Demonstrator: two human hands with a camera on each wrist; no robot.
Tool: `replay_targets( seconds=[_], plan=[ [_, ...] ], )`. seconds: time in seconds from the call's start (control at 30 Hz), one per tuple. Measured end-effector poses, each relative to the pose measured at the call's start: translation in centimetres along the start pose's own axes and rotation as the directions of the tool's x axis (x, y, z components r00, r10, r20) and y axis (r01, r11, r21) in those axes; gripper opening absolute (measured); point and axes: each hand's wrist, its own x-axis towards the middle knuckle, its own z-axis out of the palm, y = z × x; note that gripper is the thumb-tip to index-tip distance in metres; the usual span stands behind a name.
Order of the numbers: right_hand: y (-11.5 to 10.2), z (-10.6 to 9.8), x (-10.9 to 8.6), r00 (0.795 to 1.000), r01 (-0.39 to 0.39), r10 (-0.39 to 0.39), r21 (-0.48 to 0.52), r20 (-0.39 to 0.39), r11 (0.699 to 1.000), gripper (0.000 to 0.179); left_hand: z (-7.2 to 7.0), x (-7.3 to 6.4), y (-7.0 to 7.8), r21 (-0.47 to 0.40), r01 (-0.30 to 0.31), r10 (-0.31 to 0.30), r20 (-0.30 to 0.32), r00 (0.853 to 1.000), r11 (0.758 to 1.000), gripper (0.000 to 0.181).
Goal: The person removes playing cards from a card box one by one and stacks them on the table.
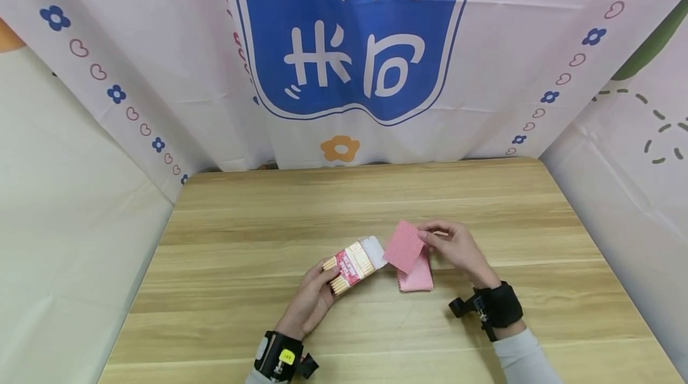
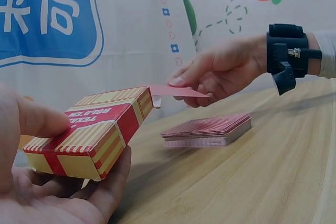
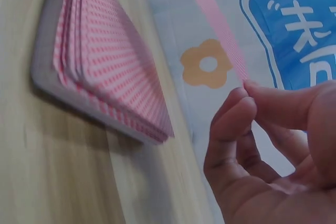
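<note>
My left hand grips a striped card box in red, yellow and cream, lettered "Texas Hold'em" in the left wrist view. Its white flap points toward the right hand. Between thumb and finger, my right hand pinches a playing card with a pink patterned back. That card's far edge is right at the box's open end. Below it a deck of playing cards lies face down on the table, slightly uneven at its edges in the right wrist view.
A wood-grain table stretches under both hands. Behind it hangs a white cloth with a blue printed emblem, and light cloth sides flank the table. Each wrist wears a black strap with a small camera.
</note>
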Motion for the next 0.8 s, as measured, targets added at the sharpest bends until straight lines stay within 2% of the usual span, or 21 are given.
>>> replay_targets(
  seconds=[0.23,0.43,0.63,0.8],
  plan=[
    [0.6,-0.8,0.3,0.999,-0.018,0.019,-0.034,0.045,0.999,0.023,0.0,0.1,0.0,0.000,0.006,-0.006,0.004,1.000,1.000,0.062],
    [1.4,-0.6,0.5,0.996,0.038,-0.027,-0.140,0.085,0.989,0.019,-0.1,0.2,0.0,-0.020,0.011,-0.011,0.011,1.000,1.000,0.060],
    [2.0,0.4,0.8,0.990,0.135,-0.121,-0.273,0.070,0.952,0.011,-0.1,0.1,-0.1,-0.028,0.015,-0.015,0.004,1.000,0.999,0.059],
    [2.1,0.9,0.7,0.989,0.147,-0.143,-0.354,0.039,0.923,0.010,0.0,0.2,-0.1,-0.024,0.014,-0.014,0.000,1.000,1.000,0.059]
  ],
)
